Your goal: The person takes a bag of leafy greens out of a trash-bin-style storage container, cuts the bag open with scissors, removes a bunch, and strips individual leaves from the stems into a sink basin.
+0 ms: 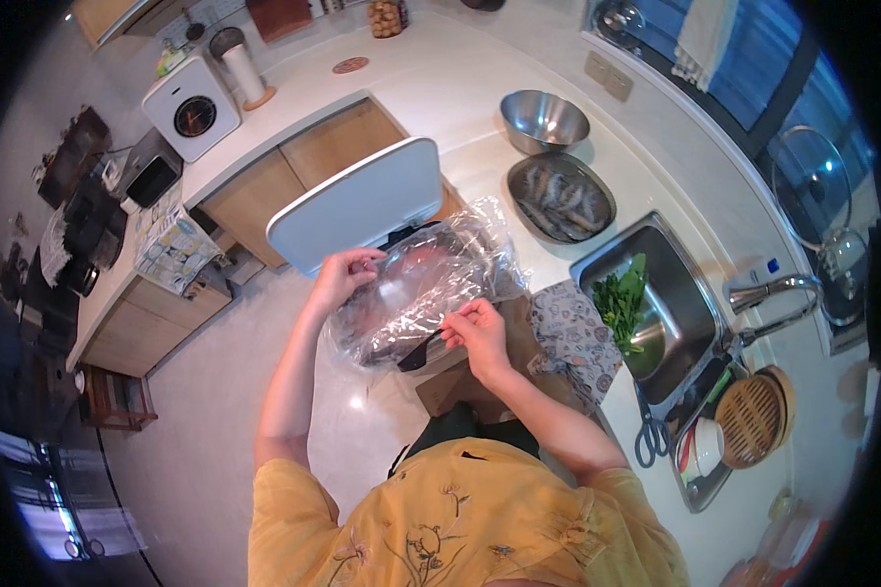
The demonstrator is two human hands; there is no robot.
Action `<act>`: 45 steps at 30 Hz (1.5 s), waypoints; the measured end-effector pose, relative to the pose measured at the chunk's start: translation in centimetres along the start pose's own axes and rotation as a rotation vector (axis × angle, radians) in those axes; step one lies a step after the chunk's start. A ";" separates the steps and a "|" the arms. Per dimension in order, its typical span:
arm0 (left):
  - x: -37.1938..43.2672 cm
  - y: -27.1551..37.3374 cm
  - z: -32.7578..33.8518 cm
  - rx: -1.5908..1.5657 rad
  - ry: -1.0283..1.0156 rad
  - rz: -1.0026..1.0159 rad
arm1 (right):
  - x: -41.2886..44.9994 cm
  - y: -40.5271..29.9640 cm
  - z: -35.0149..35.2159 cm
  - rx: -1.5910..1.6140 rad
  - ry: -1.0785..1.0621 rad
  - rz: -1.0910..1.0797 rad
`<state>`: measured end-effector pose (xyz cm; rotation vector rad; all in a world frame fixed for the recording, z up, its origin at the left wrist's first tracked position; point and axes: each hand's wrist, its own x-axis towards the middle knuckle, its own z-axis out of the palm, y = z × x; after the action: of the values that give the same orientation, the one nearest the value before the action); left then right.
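A crinkled clear plastic bag (411,293) is spread between my hands in front of my body. My left hand (346,275) pinches its left edge between thumb and fingers. With thumb and fingertips, my right hand (481,339) grips the near right edge. Reddish patches show through the film; whether they are in the bag or beneath it, I cannot tell. Behind the bag stands the raised white lid (367,194) of a bin. The bag hides most of the bin's opening and body.
Right of the bag, raw shrimp fill an oval dish (608,220) beside a steel mixing bowl (547,121). Leafy greens (622,304) lie in the steel sink (679,323). A patterned cloth (573,341) drapes over the counter edge. Scissors (652,440) and a bamboo steamer (750,422) lie nearby.
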<state>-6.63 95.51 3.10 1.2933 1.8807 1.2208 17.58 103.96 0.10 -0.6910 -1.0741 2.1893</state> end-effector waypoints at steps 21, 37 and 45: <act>-11.9 -12.5 1.2 -0.034 0.213 -0.707 | 10.9 14.2 3.8 -1.134 -0.578 -0.454; -0.3 -31.8 7.2 0.886 -0.605 -0.440 | 9.1 9.3 -1.8 -1.682 -0.848 -0.626; 4.1 -33.4 10.6 0.728 -0.436 -1.194 | 10.8 10.5 -6.7 -1.868 -0.697 -0.331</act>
<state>-13.69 99.01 -31.29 0.3928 2.1915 -0.3480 11.70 109.82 -14.12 -0.2445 -3.1897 0.5064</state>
